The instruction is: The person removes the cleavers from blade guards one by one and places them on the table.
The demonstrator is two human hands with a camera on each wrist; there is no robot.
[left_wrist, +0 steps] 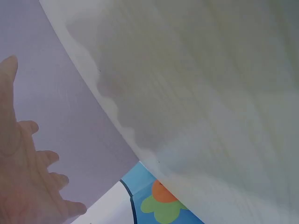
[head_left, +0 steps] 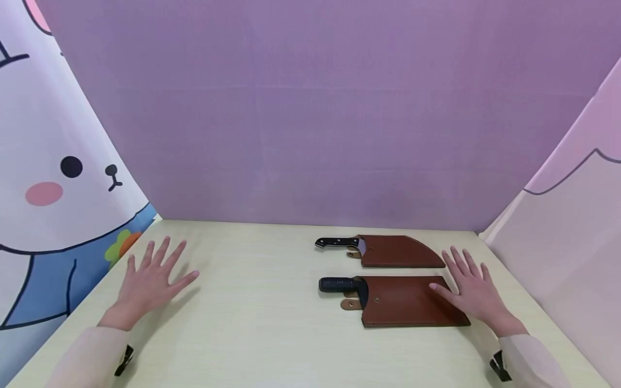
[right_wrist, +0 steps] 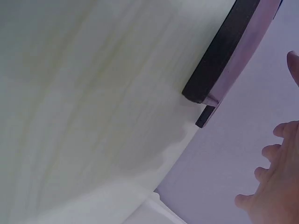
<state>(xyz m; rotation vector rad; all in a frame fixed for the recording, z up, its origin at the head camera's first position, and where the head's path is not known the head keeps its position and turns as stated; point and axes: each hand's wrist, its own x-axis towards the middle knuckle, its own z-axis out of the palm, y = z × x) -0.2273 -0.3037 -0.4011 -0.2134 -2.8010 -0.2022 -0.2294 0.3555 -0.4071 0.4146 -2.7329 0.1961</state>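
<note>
Two knives in brown leather sheaths lie on the table, handles pointing left. The farther knife [head_left: 338,242] has a black riveted handle, and its sheath [head_left: 400,251] curves down to a tip. Nearer lies a cleaver [head_left: 337,284] with a thick black handle in a broad rectangular sheath [head_left: 407,302]; a snap strap sticks out beside its handle. My right hand [head_left: 477,296] hovers with spread fingers over the right end of the cleaver's sheath, holding nothing. Over the table's left side, my left hand [head_left: 147,283] is spread and holds nothing. Both blades are mostly hidden in their sheaths.
The pale wood-grain table [head_left: 252,302] meets a purple cloth backdrop [head_left: 310,118] at its far edge. Cartoon-printed cloth [head_left: 63,226] hangs along the left side, and a pale pink and white cloth [head_left: 572,242] along the right.
</note>
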